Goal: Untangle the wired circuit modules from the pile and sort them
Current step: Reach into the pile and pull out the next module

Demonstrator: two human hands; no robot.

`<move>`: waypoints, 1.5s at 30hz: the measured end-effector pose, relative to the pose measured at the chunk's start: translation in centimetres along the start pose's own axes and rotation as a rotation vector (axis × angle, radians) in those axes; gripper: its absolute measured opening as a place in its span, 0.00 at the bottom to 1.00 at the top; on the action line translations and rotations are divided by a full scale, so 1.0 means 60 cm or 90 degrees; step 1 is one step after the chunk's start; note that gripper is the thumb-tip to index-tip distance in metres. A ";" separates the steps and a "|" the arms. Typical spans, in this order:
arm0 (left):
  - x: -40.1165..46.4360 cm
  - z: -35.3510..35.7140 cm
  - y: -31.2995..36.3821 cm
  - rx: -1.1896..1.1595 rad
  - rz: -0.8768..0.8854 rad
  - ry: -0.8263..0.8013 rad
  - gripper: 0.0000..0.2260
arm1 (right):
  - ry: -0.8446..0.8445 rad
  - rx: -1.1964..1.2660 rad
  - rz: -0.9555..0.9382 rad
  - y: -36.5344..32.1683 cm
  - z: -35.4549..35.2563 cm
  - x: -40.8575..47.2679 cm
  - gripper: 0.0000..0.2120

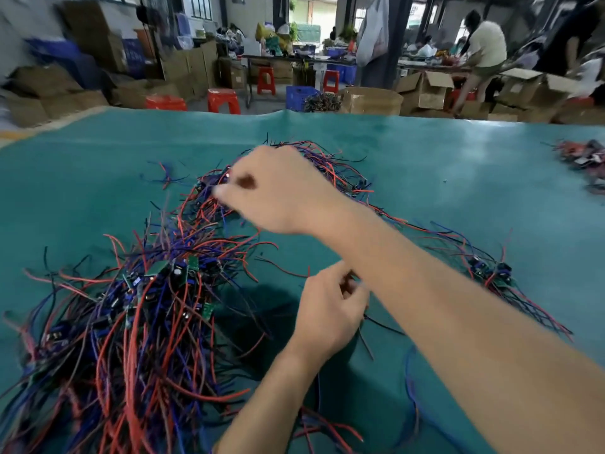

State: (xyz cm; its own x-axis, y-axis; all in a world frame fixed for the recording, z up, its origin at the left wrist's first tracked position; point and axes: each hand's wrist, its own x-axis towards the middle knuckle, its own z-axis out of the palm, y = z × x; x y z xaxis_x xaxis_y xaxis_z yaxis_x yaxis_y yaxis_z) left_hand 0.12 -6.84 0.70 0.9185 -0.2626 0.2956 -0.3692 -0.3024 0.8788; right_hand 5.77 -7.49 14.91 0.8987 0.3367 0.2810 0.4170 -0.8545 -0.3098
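A big tangle of red, blue and black wires with small green circuit modules point(163, 276) covers the left of the teal table point(458, 178). A second tangle point(327, 165) lies further back in the middle. My right hand point(278, 194) reaches across to that far tangle, its fingertips pinched together on wires at its left edge; the view is blurred there. My left hand point(330, 309) is nearer to me, fingers curled round a dark wired module, with black wires trailing from it to the right.
A few wired modules point(491, 273) lie apart at the right, under my right forearm. Another small heap point(586, 162) sits at the far right edge. Beyond the table stand red stools point(224, 99), cardboard boxes and a person point(481, 57) at another table.
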 end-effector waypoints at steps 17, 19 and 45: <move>0.012 0.008 -0.009 -0.043 -0.056 -0.017 0.05 | 0.067 0.076 0.478 0.337 0.022 -0.070 0.05; 0.012 0.009 -0.010 -0.051 -0.058 -0.018 0.05 | 0.036 0.156 0.489 0.339 0.010 -0.080 0.04; 0.011 0.010 -0.017 -0.161 -0.075 -0.019 0.06 | 0.321 0.578 0.513 0.279 -0.074 -0.158 0.07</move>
State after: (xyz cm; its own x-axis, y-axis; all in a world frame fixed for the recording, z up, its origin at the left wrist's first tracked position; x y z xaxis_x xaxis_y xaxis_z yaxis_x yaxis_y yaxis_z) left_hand 1.03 -7.24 -0.23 0.9470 -0.2674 0.1783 -0.2101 -0.0955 0.9730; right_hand 3.62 -26.73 11.07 0.8702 -0.4921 -0.0231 -0.0888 -0.1106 -0.9899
